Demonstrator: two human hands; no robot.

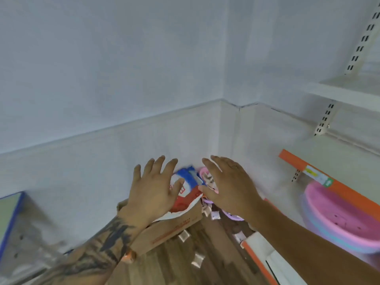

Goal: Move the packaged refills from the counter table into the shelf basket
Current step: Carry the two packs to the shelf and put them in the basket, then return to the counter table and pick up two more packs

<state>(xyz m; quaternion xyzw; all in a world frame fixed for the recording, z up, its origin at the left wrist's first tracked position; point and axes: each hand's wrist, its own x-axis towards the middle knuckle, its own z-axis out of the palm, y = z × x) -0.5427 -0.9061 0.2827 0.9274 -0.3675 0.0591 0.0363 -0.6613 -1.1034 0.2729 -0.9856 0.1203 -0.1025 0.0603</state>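
Blue, white and red packaged refills (188,182) stick out of a brown cardboard box (170,229) in the room's corner, on the wood floor. My left hand (154,190) hovers over them with fingers spread, holding nothing. My right hand (228,186) is held beside it, fingers straight, over a pink item (205,175) next to the packs. Neither hand clearly touches a pack. The frame is blurred. No shelf basket or counter table can be made out.
A stack of pink and blue plastic basins (339,219) sits on a lower shelf at the right, behind an orange shelf edge (349,192). A white upper shelf (345,93) is above. Small packets (197,260) lie on the floor. A blue-edged board (12,212) stands at left.
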